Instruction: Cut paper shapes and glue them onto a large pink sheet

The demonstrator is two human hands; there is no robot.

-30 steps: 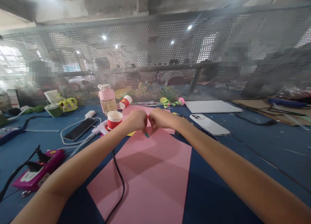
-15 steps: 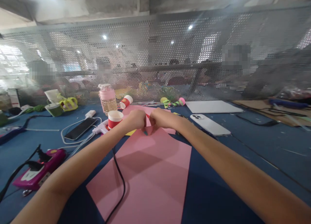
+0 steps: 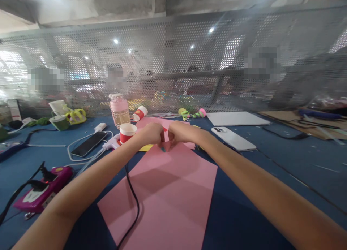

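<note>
Over the far end of a large pink sheet of paper (image 3: 162,195), my two hands meet knuckle to knuckle. My left hand (image 3: 154,133) is closed, with its fingers curled down around the edge of a small pink paper piece (image 3: 167,146). From the other side my right hand (image 3: 179,131) is closed on the same piece. A bit of red shows between the hands and a teal spot below them; the fingertips are mostly hidden. More pink paper (image 3: 149,122) lies behind the hands, and a yellow scrap (image 3: 146,147) sticks out beside the left wrist.
Left of my hands stand a red-and-white paper cup (image 3: 127,133) and a pink bottle (image 3: 119,110). A black phone (image 3: 89,143), cables and a magenta power strip (image 3: 45,188) lie further left. To the right are a white phone (image 3: 233,138) and white sheets (image 3: 238,119).
Both hands stay closed in nearly the same place. The near right corner of the large pink sheet sits slightly further right; the view has shifted a little.
</note>
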